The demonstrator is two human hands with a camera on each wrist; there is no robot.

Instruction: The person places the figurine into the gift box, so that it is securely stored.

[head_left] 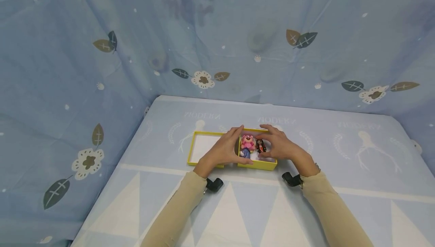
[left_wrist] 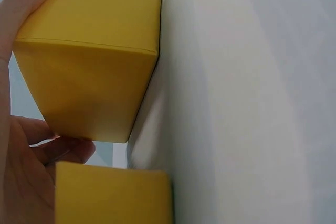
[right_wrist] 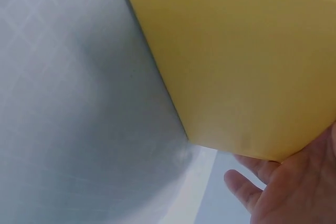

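Observation:
A yellow box point(head_left: 258, 165) with a white inside lies on the table. My left hand point(head_left: 222, 149) grips its left side, thumb at the near edge and fingers at the far edge; the left wrist view shows them around the yellow wall point(left_wrist: 89, 87). Inside at the left lies a pink bear figure point(head_left: 248, 142), with a blue-grey piece point(head_left: 245, 153) below it. My right hand point(head_left: 281, 147) reaches over the right side, thumb and forefinger around a small dark-haired doll point(head_left: 261, 146). In the right wrist view, the box wall point(right_wrist: 236, 66) hides these fingertips.
A shallow yellow-rimmed lid point(head_left: 204, 147), white inside, lies left of the box, partly behind my left hand. The patterned cloth point(head_left: 316, 209) covers the table. Blue printed curtains point(head_left: 238, 31) rise behind the table and at the left.

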